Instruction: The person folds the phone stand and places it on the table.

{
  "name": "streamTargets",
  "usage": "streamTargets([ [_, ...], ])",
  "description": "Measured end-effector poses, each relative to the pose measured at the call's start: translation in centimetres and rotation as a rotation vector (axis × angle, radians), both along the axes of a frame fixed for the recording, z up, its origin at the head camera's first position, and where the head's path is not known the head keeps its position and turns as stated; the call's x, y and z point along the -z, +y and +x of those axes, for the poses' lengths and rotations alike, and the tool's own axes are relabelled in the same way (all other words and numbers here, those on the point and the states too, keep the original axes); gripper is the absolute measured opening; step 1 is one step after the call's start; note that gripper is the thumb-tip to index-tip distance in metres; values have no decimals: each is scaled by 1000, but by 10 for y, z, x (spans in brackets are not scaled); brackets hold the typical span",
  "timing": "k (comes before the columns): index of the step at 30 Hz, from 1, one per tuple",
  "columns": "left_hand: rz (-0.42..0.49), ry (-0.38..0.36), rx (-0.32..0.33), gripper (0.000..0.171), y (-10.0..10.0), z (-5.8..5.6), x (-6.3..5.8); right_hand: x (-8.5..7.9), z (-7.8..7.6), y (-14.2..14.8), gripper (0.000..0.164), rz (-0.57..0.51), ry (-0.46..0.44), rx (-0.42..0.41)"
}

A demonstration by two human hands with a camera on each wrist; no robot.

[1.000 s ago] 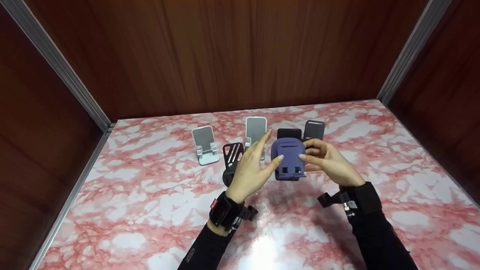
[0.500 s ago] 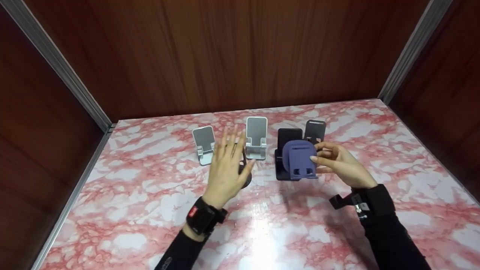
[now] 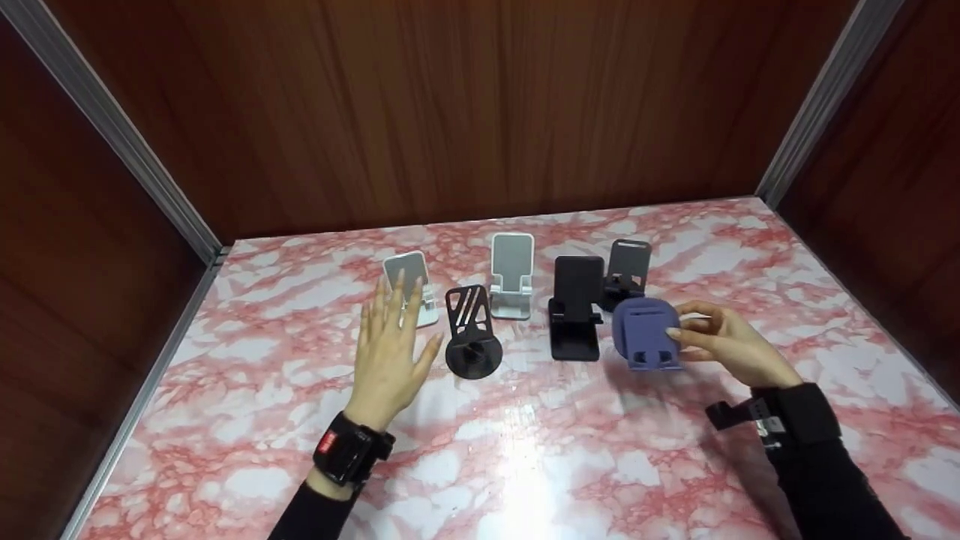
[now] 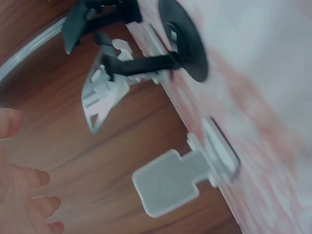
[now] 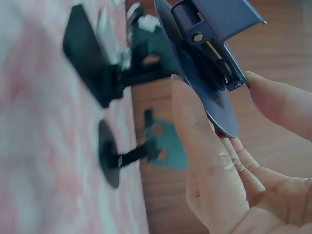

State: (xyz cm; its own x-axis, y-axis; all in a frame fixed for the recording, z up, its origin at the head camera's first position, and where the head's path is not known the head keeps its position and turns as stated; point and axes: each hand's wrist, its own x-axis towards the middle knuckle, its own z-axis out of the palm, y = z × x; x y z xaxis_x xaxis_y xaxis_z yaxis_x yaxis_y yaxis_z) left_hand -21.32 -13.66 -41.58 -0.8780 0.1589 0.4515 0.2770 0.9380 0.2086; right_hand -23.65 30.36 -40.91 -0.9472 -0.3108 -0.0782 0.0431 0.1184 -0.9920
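My right hand (image 3: 724, 341) pinches a folded purple phone stand (image 3: 646, 334) by its right edge, thumb on the front plate and fingers behind. In the right wrist view the purple phone stand (image 5: 209, 68) shows its round base and hinge between thumb and fingers. My left hand (image 3: 386, 360) holds nothing, its fingers straight and spread; it overlaps a small white phone stand (image 3: 405, 266) in the head view. Just right of that hand stands a black slotted phone stand (image 3: 472, 352) on a round base. A black phone stand (image 3: 576, 300) is upright left of the purple one.
A taller white phone stand (image 3: 512, 262) stands at the back middle. Behind the purple stand is a dark grey phone stand (image 3: 628, 262). Everything rests on a red-and-white marbled table (image 3: 247, 420), with wooden panels (image 3: 480, 112) around its back and sides.
My left hand has let go of the purple phone stand and moved left, fingers spreading. My right hand has carried the purple phone stand to the right, away from the black phone stand.
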Motion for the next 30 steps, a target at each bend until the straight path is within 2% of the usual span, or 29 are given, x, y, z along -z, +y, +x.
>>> streamTargets([
  [6, 31, -35, -3, 69, -13, 9, 17, 14, -6, 25, 18, 143, -48, 20],
  [10, 22, -53, -19, 70, -19, 10, 24, 20, -11, 42, 21, 203, -77, 15],
  [22, 51, -137, -70, 71, -40, 4, 30, 23, -34, 74, 59, 370, -171, 24],
  [30, 47, -154, -72, 68, -43, 2, 28, 23, -44, 79, 68, 393, -195, 22],
])
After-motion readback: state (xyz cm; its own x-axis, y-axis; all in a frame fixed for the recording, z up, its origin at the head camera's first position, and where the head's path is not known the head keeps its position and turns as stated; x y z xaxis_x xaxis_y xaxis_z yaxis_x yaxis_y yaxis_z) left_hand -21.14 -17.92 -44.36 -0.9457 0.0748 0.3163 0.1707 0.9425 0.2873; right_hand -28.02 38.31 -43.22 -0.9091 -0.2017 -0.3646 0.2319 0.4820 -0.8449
